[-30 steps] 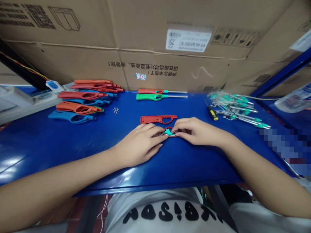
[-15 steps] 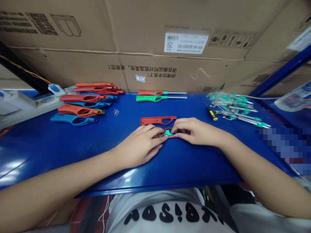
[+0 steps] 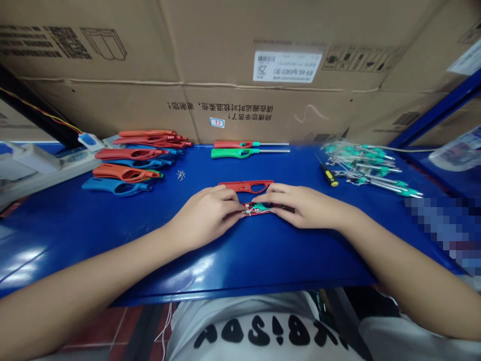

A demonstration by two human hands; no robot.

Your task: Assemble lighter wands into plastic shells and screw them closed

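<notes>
A red lighter half-shell (image 3: 259,212) lies on the blue table between my hands, with a green trigger (image 3: 260,206) and small inner parts with white wire showing in it. My left hand (image 3: 210,213) is closed on the shell's left end, its fingertips at the inner parts. My right hand (image 3: 289,204) grips the right end, with thumb and fingers at its two edges beside the trigger. Both palms hide the ends of the shell. Just behind lies a second red half-shell (image 3: 246,187), open side up, partly covered by my left hand.
Orange, red and blue lighter shells (image 3: 120,173) are piled at the left by a power strip (image 3: 71,163). Small screws (image 3: 181,175) lie near them. Two long-nosed lighters (image 3: 233,152) are at the back. A screwdriver (image 3: 329,176) and metal-tube lighter parts (image 3: 372,168) lie at right.
My left hand has shifted left along the shell, uncovering more inner parts and white wire. My right fingers have moved slightly left across the trigger area.
</notes>
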